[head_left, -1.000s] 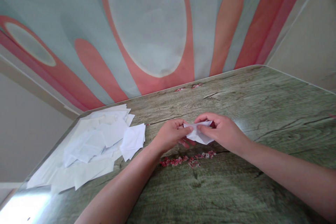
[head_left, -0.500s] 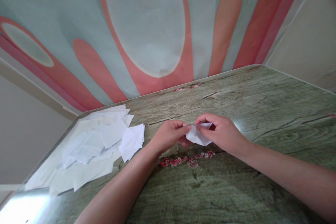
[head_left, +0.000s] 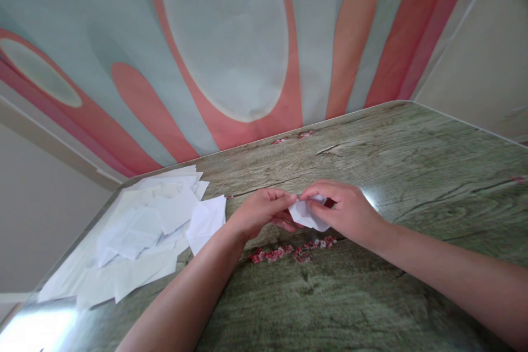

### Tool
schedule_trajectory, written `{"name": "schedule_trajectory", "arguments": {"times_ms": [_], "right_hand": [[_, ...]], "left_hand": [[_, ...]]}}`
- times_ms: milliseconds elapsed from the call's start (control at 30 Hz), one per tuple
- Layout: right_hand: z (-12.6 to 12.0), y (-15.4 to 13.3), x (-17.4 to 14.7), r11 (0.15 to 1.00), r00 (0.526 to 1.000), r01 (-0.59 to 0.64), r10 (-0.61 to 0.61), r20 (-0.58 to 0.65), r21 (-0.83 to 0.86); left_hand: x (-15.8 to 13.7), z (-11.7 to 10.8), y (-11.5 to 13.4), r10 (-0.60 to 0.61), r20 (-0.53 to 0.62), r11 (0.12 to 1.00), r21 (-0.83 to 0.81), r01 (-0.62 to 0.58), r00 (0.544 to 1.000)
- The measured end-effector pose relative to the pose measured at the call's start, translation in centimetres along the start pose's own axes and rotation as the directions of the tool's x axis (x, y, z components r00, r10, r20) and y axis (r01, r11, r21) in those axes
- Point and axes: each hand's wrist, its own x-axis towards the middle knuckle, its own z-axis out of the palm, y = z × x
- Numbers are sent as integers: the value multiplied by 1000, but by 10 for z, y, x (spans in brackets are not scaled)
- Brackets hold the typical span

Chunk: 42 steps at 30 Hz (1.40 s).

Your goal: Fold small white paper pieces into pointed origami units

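A small folded piece of white paper (head_left: 310,218) is held between my two hands, above the wood-patterned table. My left hand (head_left: 266,212) grips its left end, with the thumb on top and the fingers curled beneath. On the other side, my right hand (head_left: 344,206) pinches the paper's upper edge between thumb and fingers. The paper shows a crease and angled lower corners; part of it is hidden behind the right hand's fingers.
Left of my hands lies a spread pile of white paper sheets (head_left: 136,280). A smaller folded paper stack (head_left: 206,220) sits at the pile's right side. The table (head_left: 412,176) carries a printed pink blossom pattern (head_left: 274,254). Behind it stands a patterned wall covering (head_left: 256,129).
My right thumb and fingers have shifted slightly left along the paper's top edge. The paper has turned a little, and my left thumb now lies flatter at its corner.
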Motion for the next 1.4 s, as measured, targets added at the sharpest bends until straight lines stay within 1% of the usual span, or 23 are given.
{"name": "schedule_trajectory", "arguments": {"times_ms": [100, 233, 300, 500, 633, 800, 933, 1033, 1100, 1167, 1300, 1400], "right_hand": [[2, 2, -1, 1000, 1000, 7, -6, 4, -20], [4, 5, -2, 993, 996, -90, 88, -31, -77], [5, 6, -3, 989, 993, -116, 112, -46, -94], [3, 5, -2, 985, 993, -108, 102, -56, -134], [2, 2, -1, 987, 993, -112, 107, -53, -115], [3, 1, 0, 988, 990, -140, 139, -12, -70], [4, 4, 0, 975, 975, -223, 223, 19, -23], [3, 6, 1, 959, 959, -282, 281, 47, 18], [3, 7, 1, 954, 953, -300, 298, 51, 25], [3, 6, 1, 955, 955, -296, 295, 36, 16], [4, 3, 1, 977, 977, -214, 214, 3, -2], [3, 1, 1, 983, 983, -182, 182, 7, -3]], "left_hand": [[3, 0, -3, -34, -21, 999, -13, 34, 999], [5, 1, -6, -31, -5, 999, -4, 31, 999], [5, 1, -7, -21, 19, 1000, 16, 20, 1000], [4, 2, -6, -40, 63, 998, 58, 36, 997], [5, 1, -8, -43, 73, 997, 72, 37, 996], [8, 1, -11, -36, 51, 996, 79, 32, 998], [9, 2, -11, -60, 12, 993, 104, 58, 998], [9, 2, -11, -42, -33, 991, 123, 45, 999], [10, 2, -11, -27, -54, 990, 137, 34, 998], [10, 4, -12, -19, -51, 988, 151, 27, 999], [10, 8, -14, -13, -5, 985, 170, 13, 1000], [10, 9, -14, 28, -16, 977, 212, -24, 999]]}}
